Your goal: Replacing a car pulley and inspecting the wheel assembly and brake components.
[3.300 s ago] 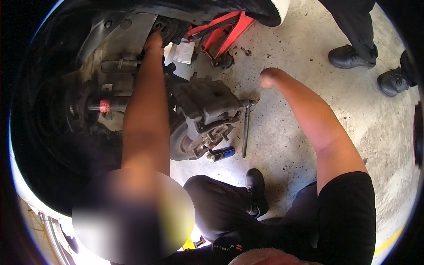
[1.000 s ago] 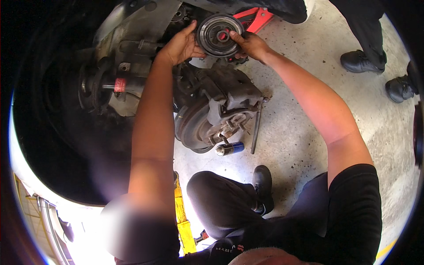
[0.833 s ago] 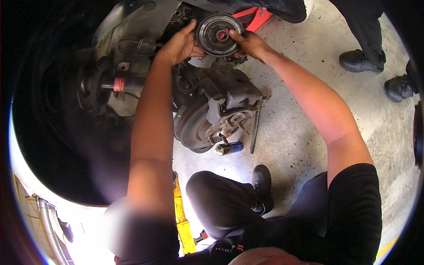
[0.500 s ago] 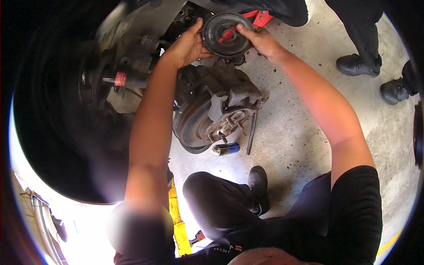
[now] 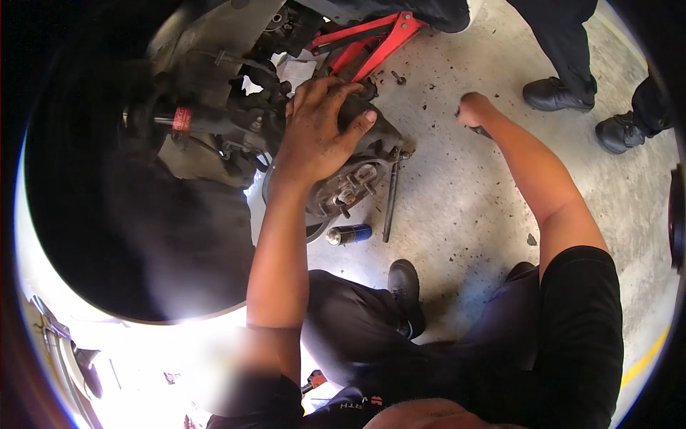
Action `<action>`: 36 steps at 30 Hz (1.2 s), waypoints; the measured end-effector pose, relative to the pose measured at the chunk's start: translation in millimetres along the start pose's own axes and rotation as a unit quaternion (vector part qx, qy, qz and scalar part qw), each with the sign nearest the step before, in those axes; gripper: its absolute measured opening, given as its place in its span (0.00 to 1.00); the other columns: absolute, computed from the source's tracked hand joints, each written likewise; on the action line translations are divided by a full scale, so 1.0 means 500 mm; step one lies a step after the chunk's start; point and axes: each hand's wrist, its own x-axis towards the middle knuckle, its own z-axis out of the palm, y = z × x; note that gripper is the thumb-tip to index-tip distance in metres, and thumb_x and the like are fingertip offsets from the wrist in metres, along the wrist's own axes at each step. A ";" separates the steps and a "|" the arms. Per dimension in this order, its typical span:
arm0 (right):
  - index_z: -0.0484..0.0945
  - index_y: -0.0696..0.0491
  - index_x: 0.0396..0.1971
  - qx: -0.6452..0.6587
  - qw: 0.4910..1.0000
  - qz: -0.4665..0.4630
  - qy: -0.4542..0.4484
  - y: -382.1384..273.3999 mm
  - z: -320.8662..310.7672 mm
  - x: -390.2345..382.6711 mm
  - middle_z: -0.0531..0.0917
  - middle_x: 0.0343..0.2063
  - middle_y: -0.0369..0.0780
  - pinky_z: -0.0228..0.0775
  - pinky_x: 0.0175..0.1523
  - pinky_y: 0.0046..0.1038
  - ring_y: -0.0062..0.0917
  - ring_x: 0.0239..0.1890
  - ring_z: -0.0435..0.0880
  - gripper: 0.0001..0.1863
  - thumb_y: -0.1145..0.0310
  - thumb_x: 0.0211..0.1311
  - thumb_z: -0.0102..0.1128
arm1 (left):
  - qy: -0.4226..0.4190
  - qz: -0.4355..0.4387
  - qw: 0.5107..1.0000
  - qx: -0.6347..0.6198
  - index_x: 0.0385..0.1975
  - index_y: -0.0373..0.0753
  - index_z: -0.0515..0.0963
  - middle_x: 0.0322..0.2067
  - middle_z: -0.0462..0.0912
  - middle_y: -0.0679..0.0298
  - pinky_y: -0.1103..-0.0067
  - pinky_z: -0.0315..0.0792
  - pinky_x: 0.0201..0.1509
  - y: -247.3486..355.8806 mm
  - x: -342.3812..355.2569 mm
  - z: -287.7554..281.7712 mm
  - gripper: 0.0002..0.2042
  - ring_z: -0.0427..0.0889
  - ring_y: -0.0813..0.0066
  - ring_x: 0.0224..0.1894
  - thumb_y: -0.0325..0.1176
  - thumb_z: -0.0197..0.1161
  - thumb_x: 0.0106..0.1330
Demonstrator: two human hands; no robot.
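My left hand point(image 5: 318, 132) lies over the top of the dark brake caliper point(image 5: 379, 129), fingers stretched and thumb spread, with nothing seen in its grasp. Partly covered by that hand and forearm are the brake disc point(image 5: 314, 204) and the wheel hub point(image 5: 348, 187) with its studs. A long dark metal bar point(image 5: 391, 204) slants down from the caliper's right side. Out over the floor to the right, my right hand point(image 5: 477, 112) is closed, with a little of something dark showing at its underside; what it is I cannot make out.
A red jack point(image 5: 386, 46) stands behind the caliper. On the floor below the hub lies a blue spray can point(image 5: 349, 234). To the left are the strut point(image 5: 204, 119) and the dark wheel arch point(image 5: 128, 236). Another person's shoes point(image 5: 559, 94) are at the upper right.
The round black grooved disc held between both hands has gone from view. My left hand has come down onto the caliper; my right hand has moved right and closed.
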 end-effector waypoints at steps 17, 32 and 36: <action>0.84 0.61 0.43 -0.065 0.996 0.032 -0.052 0.124 0.141 -0.059 0.79 0.55 0.48 0.73 0.62 0.36 0.50 0.54 0.79 0.25 0.59 0.49 0.73 | 0.046 0.006 0.999 -0.022 0.45 0.39 0.81 0.44 0.81 0.55 0.65 0.69 0.58 0.024 0.020 0.014 0.21 0.77 0.52 0.52 0.46 0.69 0.57; 0.43 0.49 0.74 0.077 0.973 0.215 -0.009 0.132 0.318 -0.072 0.66 0.64 0.62 0.72 0.62 0.43 0.55 0.60 0.75 0.36 0.67 0.68 0.43 | 0.043 -0.024 0.999 0.002 0.47 0.45 0.81 0.46 0.82 0.62 0.63 0.67 0.61 0.024 0.013 0.026 0.22 0.78 0.58 0.54 0.50 0.70 0.55; 0.50 0.54 0.72 0.080 0.974 0.208 -0.028 0.076 0.285 -0.081 0.65 0.66 0.56 0.72 0.62 0.43 0.49 0.63 0.73 0.39 0.71 0.62 0.53 | 0.024 -0.018 1.000 -0.009 0.47 0.44 0.81 0.45 0.82 0.58 0.63 0.68 0.61 0.011 0.005 0.014 0.22 0.78 0.55 0.53 0.50 0.69 0.56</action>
